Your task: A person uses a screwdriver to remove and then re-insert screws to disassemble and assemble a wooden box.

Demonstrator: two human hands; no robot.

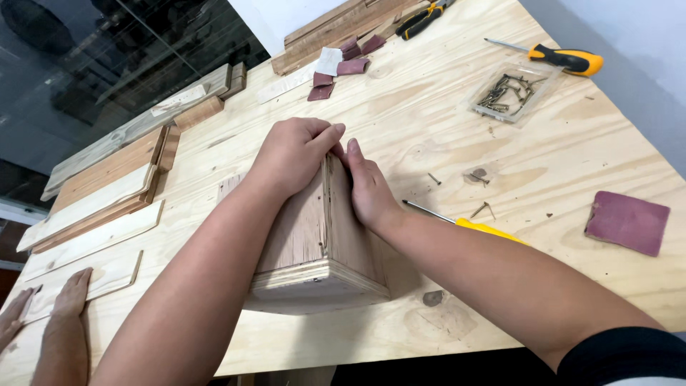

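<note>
A small wooden box (323,246) with a plywood base facing me lies on its side in the middle of the plywood table (429,114). My left hand (293,154) lies over the box's top far end, fingers curled down. My right hand (368,187) presses against the box's right side at the far end, fingertips meeting the left hand's. Both hands grip the box. The far face of the box is hidden behind them.
A yellow-handled screwdriver (471,224) lies under my right forearm, loose screws (480,209) beside it. Sandpaper (627,221) sits at right, a clear tray of screws (511,91) and another screwdriver (564,58) farther back. Wood planks (107,189) lie left. Another person's hands (50,314) rest bottom left.
</note>
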